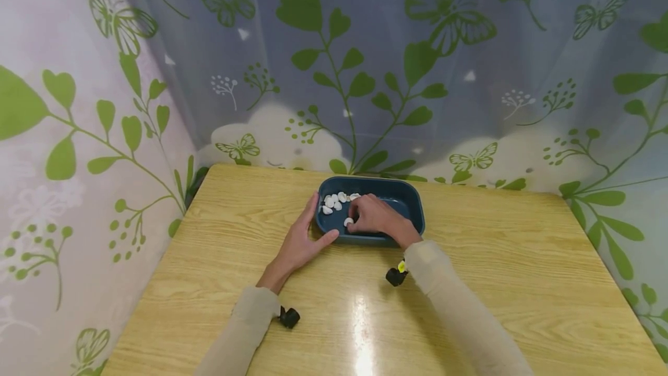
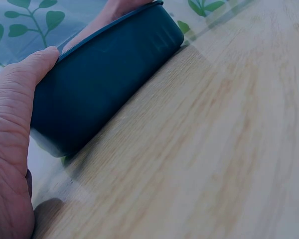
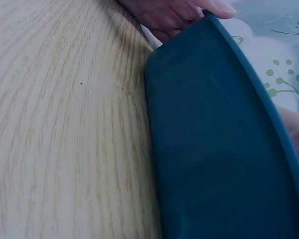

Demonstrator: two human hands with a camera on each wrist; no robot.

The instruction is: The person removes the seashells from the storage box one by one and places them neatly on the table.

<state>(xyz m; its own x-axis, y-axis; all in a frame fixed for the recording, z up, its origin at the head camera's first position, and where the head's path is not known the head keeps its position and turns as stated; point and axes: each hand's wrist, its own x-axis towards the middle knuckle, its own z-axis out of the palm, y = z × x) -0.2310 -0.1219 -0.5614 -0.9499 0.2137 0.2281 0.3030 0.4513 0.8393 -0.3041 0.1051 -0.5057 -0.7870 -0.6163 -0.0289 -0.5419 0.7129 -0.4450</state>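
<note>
Your right hand [image 1: 377,215] is down inside the dark blue tray [image 1: 407,199], which sits on the wooden bench [image 1: 469,283] toward its far edge, and your fingers are curled together around a white pebble [image 1: 348,221] at the tray's near-left part; the head view suggests a pinch, though the fingertips hide exactly how it is held. The remaining white pebbles [image 1: 336,200] lie bunched in the tray's far-left corner, just beyond the one you have. Your left hand [image 1: 302,242] rests with straight, relaxed fingers against the tray's left end, thumb along the near wall, and the left wrist view confirms the thumb [image 2: 27,79] touching the outer wall. Keep that bracing hand pressed there so the tray does not slide on the glossy bench while you work. To do this step well, I judge you should settle the pebble between thumb and fingertip before lifting, raise it straight up clear of the tray's rim, and avoid brushing the bunched pebbles, since smooth stones slip easily from a shallow grip.
</note>
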